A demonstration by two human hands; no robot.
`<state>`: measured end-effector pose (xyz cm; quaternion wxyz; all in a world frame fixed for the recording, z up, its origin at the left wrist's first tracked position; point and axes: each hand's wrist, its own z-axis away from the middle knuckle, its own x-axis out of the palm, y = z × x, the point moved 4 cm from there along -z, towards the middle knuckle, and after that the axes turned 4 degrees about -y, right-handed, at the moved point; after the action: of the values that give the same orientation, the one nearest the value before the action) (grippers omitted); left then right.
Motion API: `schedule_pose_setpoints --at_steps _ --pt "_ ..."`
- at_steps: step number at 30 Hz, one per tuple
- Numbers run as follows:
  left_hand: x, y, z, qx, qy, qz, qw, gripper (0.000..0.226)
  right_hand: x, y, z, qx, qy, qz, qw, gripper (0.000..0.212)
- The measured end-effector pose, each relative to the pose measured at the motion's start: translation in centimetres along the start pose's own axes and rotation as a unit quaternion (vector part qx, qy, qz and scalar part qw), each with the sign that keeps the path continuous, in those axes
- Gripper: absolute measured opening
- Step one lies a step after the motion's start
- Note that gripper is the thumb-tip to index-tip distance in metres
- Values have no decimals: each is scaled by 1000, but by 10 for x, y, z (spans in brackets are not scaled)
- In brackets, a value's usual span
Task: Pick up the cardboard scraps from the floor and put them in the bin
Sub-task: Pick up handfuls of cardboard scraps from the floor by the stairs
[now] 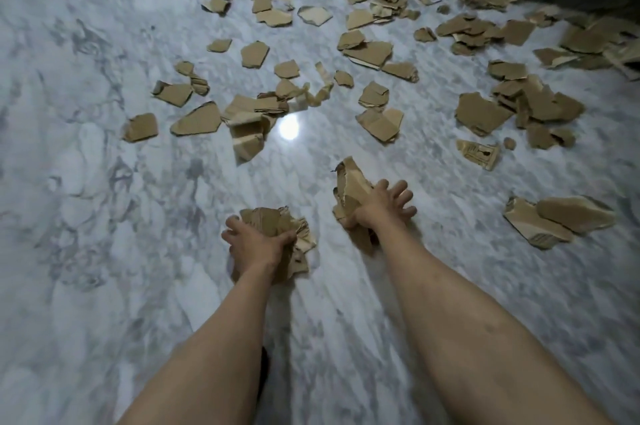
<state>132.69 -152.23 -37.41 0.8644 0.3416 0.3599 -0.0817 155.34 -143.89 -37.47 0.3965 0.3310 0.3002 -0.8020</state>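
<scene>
Print on some cardboard scraps (479, 154) is too blurred to read.

both bare forearms reached forward and down, left hand (257, 244) curled with fingers (231, 224) clamped round a wad of cardboard scraps (277, 227), right hand (377, 208) gripped another bunch (353, 189) against the thumb side, its fingers (401, 197) splayed out

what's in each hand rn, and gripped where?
Left hand grips a wad of cardboard scraps from above, fingers curled round it. Right hand holds another bunch of scraps pinched under the thumb at its near edge, fingers spread.
</scene>
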Motion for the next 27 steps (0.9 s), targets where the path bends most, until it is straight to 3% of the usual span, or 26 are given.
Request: schedule_pose_setpoints --at_steps 4,6,10,13,16,20,23,27 --pt "2 5 1 -59 -3 -66 996 101 -2 -4 1 -27 2 -3 1000 100" --pt "5 6 -2 -69 -21 -27 997 91 2 -4 7 -40 9 -43 998 91" --pt "2 6 -5 -75 -77 72 992 55 14 9 21 14 3 -181 983 83" --pt "-14 3 0 -46 -84 114 989 53 19 18 34 -16 -15 -225 974 76" --pt "-39 -12 3 -72 -59 144 985 60 18 30 47 -26 -12 -333 942 75" --pt "-48 -37 12 -111 -54 -10 992 91 23 41 59 -3 -16 -433 901 76" --pt "-26 -33 30 -92 -70 -75 990 68 30 46 60 -17 -11 -414 910 70" --pt "-6 -23 27 -109 -44 -33 992 59 35 64 56 -30 -5 -415 909 69"
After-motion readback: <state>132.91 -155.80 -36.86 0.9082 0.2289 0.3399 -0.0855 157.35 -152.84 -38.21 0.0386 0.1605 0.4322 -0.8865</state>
